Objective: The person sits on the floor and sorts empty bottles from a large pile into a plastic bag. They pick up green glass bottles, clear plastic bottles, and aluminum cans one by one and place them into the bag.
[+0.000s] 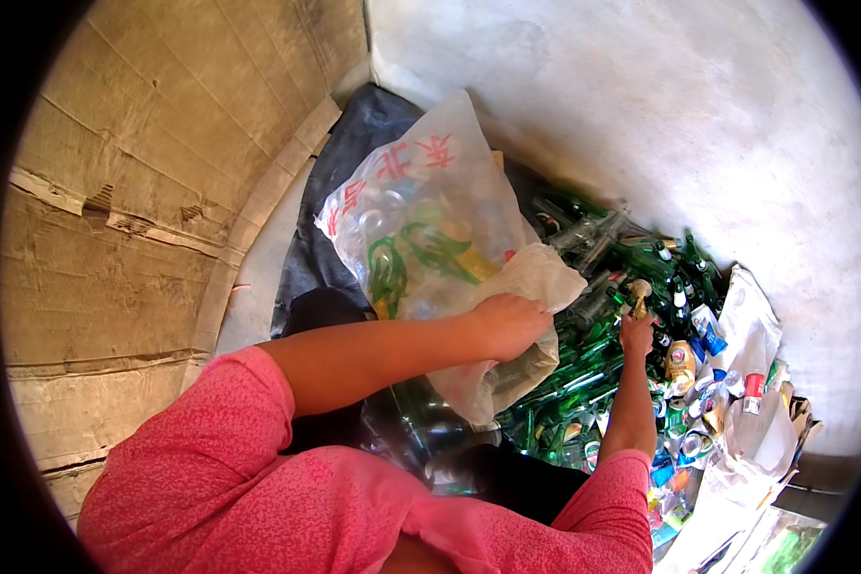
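Note:
My left hand (513,326) grips the gathered rim of a translucent plastic sack (452,179) printed with red writing and green shapes. Blurred bottle-like shapes show through its side. To the right, my right hand (637,333) is closed around a small gold-coloured item (640,305) with a pale round end, too small to identify. That hand is over a heap of green glass bottles (588,351). Some clear glass bottles (592,240) lie at the heap's upper part. A tan drinks can (680,362) and a blue and white can (710,331) lie right of my right hand.
Tied cardboard sheets (115,287) line the left side. A pale wall (653,107) rises behind the heap. Dark sheeting (359,143) lies behind the sack. More cans, plastic bottles and a white sack (753,316) are at the right. Dark, shiny plastic (416,423) lies near my legs.

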`<action>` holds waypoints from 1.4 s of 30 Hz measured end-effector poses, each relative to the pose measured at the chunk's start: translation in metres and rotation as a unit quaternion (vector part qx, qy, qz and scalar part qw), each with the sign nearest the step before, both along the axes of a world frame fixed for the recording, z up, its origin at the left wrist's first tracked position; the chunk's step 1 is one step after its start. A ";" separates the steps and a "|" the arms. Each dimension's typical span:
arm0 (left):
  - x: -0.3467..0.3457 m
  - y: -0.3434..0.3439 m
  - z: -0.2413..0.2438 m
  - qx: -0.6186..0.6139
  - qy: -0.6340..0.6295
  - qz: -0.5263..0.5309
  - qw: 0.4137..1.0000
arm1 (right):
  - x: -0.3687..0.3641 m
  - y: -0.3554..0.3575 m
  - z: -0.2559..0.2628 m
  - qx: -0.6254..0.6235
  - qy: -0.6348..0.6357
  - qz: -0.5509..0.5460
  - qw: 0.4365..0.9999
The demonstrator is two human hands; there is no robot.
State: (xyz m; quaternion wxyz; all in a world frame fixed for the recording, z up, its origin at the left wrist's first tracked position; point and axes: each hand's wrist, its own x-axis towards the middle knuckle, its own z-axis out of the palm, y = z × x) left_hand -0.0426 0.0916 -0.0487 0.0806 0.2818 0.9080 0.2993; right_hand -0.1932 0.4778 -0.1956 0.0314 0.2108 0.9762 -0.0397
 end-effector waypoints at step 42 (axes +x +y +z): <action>-0.054 -0.038 0.035 0.147 -0.169 -0.033 0.974 | 0.128 -0.175 0.080 -0.473 -0.210 0.106 0.849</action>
